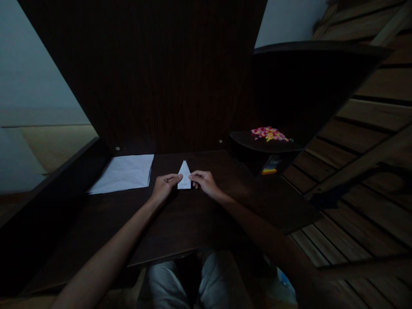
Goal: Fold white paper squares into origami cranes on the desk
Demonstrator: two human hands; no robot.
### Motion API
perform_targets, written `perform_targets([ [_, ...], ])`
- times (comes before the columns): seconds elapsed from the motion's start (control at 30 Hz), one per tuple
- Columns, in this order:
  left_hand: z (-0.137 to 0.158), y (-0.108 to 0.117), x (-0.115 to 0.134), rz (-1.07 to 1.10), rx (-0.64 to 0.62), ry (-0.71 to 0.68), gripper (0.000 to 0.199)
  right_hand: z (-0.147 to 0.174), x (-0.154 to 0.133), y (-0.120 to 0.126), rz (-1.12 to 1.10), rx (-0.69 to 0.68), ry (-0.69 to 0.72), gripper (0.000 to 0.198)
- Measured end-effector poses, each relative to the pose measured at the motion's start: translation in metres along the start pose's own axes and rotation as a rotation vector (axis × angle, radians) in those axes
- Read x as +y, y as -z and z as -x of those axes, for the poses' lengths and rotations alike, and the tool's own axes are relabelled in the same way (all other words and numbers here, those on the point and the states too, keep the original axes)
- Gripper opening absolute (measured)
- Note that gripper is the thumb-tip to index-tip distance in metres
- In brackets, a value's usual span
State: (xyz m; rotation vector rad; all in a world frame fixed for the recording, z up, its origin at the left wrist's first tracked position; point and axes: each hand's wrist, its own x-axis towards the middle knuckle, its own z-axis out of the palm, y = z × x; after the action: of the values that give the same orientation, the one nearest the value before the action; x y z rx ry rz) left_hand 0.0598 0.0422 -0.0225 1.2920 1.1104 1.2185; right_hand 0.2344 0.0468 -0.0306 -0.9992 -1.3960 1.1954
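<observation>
A small piece of folded white paper (184,182) is held just over the dark desk, its narrow split tip pointing away from me and its flat edge toward me. My left hand (165,185) pinches its left side, with the thumb on top. On the right side my right hand (203,181) grips it the same way, thumb on the face and fingers curled behind. The fingers under the paper are partly hidden.
A stack of white paper sheets (124,174) lies at the desk's left, near a raised side panel (48,184). Small colourful pieces (269,134) are heaped on a corner shelf (247,140) at the right. A dark back panel (154,77) rises behind the desk (180,227).
</observation>
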Motion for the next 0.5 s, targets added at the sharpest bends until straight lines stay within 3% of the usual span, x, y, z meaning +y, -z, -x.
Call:
perform_targets([
  [0.5, 0.0054, 0.0012, 0.0043, -0.003, -0.165, 0.047, 0.033, 0.0015, 0.0012, -0.0015, -0.023, -0.056, -0.037, 0.022],
])
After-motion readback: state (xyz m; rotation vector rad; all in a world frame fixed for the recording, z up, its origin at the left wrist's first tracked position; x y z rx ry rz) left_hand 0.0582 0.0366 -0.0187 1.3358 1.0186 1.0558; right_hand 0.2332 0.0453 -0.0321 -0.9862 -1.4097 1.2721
